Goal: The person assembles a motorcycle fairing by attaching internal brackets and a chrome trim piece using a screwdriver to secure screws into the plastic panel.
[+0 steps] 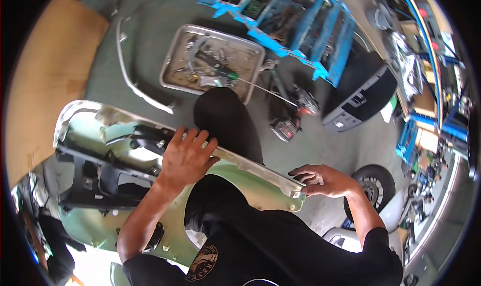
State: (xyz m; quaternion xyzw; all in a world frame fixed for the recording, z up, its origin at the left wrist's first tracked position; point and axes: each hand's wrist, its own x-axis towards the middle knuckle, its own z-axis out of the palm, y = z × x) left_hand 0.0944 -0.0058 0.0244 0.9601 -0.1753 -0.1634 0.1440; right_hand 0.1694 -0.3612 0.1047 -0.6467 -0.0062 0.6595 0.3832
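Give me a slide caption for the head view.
Left hand on the edge of a pale-green curved panel, right hand at its corner, silver rectangular metal tray beyond.

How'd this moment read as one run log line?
left hand: on rim of green car panel | right hand: at panel's right end | floor: cordless drill

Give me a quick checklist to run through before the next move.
1. Left hand on the edge of the large curved pale-green panel: ok.
2. Right hand gripping the panel's right end firmly: cannot tell.
3. Red-and-black cordless drill clear of both hands: ok, on the floor.
4. Long green-handled screwdriver wholly inside the rectangular metal tray: not ok, shaft overhangs.
5. Blue folding toolbox closed: not ok, open.
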